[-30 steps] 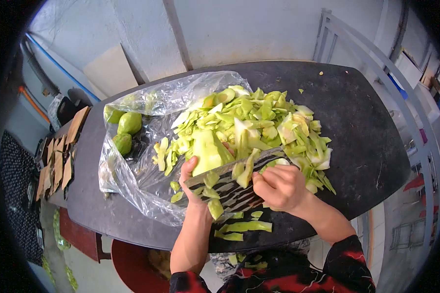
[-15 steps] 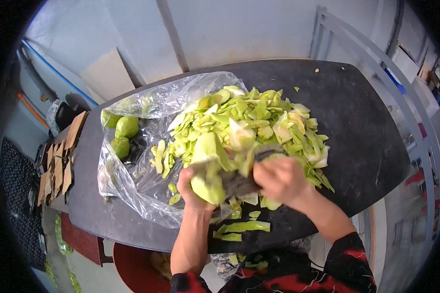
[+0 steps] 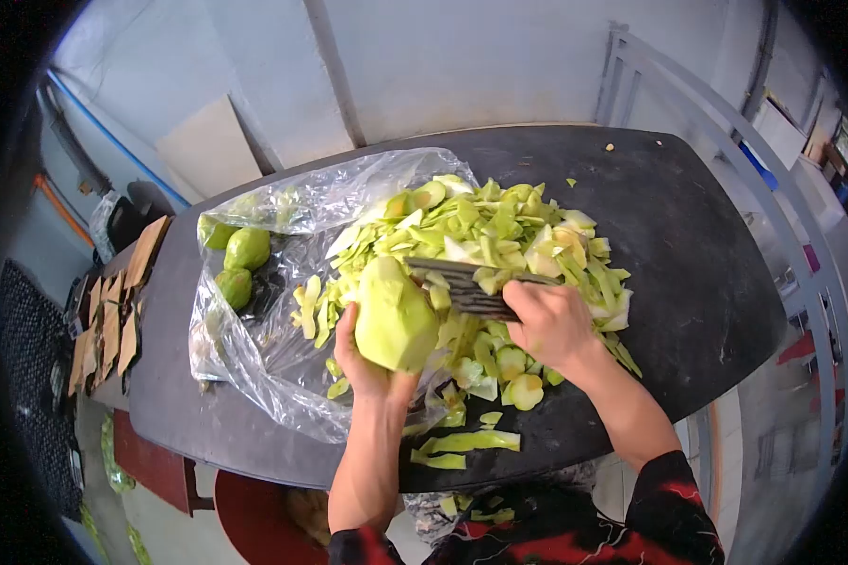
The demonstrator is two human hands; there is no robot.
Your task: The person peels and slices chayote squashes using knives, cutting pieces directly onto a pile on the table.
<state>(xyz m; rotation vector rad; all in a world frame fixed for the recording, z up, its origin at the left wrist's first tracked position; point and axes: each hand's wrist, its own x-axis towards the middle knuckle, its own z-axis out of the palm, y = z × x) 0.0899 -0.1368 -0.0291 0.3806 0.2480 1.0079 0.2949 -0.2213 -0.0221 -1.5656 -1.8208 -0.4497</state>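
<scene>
My left hand is wrapped around the lower left side of a large, peeled, pale green fruit and holds it up over the table. My right hand is closed on the handle end of a broad dark knife with a ridged blade. The blade points left, its tip close to the fruit's upper right side; I cannot tell whether they touch. Bits of green peel cling to the blade. Under and behind both hands lies a heap of green peelings and slices.
A clear plastic bag spreads across the table's left half, with several whole green fruits in it. Long peel strips lie near the front edge of the dark table. A red tub stands below; a grey metal railing is at right.
The knife, blurred before across the fruit's front, has moved up and now shows sharply beside it. My right hand rose slightly. The fruit is turned and tilted differently in my left hand.
</scene>
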